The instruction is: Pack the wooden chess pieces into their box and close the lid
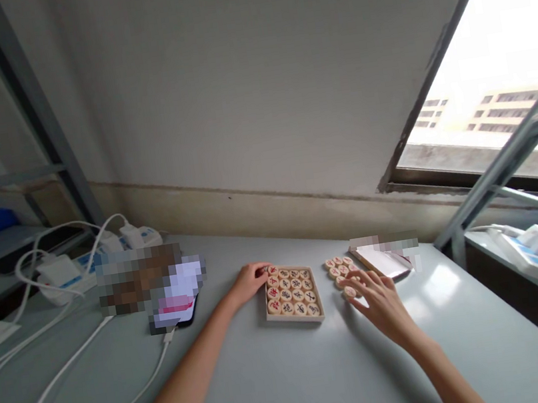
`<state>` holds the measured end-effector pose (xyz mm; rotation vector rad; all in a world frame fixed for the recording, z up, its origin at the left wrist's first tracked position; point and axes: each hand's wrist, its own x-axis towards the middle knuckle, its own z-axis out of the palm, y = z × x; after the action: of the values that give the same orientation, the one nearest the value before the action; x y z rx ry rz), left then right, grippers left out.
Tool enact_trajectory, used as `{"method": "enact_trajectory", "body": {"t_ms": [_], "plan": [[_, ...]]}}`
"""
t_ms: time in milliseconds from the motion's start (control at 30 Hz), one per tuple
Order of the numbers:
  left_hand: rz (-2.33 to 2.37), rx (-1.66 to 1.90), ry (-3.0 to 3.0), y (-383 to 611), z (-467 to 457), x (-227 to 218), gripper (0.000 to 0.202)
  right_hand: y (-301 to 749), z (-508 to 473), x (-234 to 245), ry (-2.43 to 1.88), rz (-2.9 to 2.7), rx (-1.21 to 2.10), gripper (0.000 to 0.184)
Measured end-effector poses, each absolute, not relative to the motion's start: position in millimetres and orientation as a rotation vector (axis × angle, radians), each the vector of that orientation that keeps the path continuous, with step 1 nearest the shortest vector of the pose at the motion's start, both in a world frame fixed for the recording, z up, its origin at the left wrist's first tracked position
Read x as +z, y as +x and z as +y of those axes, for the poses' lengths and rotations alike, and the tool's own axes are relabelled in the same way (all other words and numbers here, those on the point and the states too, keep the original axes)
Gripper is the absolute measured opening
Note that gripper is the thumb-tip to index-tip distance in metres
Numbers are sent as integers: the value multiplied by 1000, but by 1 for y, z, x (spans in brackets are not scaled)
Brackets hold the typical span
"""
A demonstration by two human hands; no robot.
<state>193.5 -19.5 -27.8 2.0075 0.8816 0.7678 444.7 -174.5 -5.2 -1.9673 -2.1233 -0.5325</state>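
From my seat far off, I read the left hand (250, 280) at the far left corner of the shallow tray (296, 321), its fingertips bunched against the rim; I take that as a steadying touch, since a light tray could slide on a smooth desk (280, 381), but I can't tell whether the fingers pinch the wall or merely rest on it; the tray sits flat just in front of me, between the two hands, with wooden discs (286, 295) lying face up in close rows, red characters down the left column and dark ones to the right, and the walls probably serve to hold those rows square; the right hand (350, 290) arches over a small cluster of loose discs (339, 263) beside the tray, thumb and fingers apart on either side of the nearest disc (350, 292); whether they press on it I can't tell from this angle, though the curved shape would suit plucking up one small round thing without disturbing its neighbours; the loose discs lie close together and within easy reach, which seems handy for the right hand; behind them is a shallow white box part (383, 260), perhaps a lid, set back where it leaves the fingers room; the phone (179, 292) lies well apart at the left, presumably because its cable (157, 365) tethers it there.
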Motion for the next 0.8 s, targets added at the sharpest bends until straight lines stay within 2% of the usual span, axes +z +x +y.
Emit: {"method": "enact_trajectory", "body": {"t_ms": [233, 433, 600, 800], "plan": [[879, 723, 2121, 183, -13, -22, 33, 420, -164, 2, -1926, -2131, -342, 19], [862, 643, 2065, 159, -6, -18, 35, 338, -109, 17, -1613, -2345, -237, 32], [816, 647, 2020, 152, -5, -21, 34, 310, -69, 13, -1589, -2428, -173, 21], [847, 613, 1971, 153, -4, -18, 33, 331, -73, 14, -1592, -2245, -153, 16]]}}
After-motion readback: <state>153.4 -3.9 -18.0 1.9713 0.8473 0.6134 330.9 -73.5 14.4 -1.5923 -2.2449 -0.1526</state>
